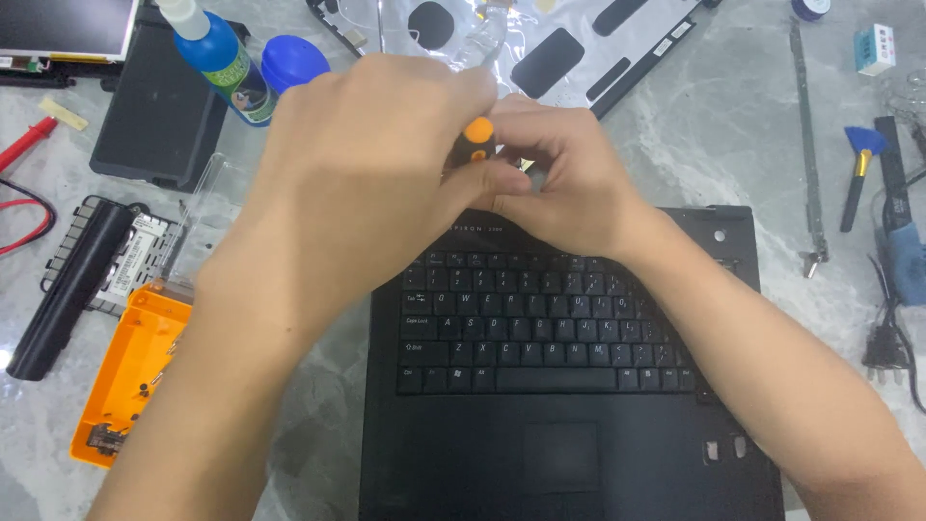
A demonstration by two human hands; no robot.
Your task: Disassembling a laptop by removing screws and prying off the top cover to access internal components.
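Observation:
My left hand [357,174] and my right hand [569,178] meet above the rear edge of a black laptop base [569,453] with its keyboard [540,328] exposed. Both hands close around a small screwdriver with a black and orange handle [476,135], held upright between the fingers. Its tip is hidden behind my fingers. The laptop lies on a grey marbled table [694,145].
At left lie an orange screwdriver case [125,376], a black laptop battery [63,289], a black drive module [159,96], a blue bottle [227,58] and red probe leads [24,145]. Behind the hands rests a silvery lid panel [569,48]. At right are a metal hinge bar [808,145], a blue brush [858,174] and a power plug [883,342].

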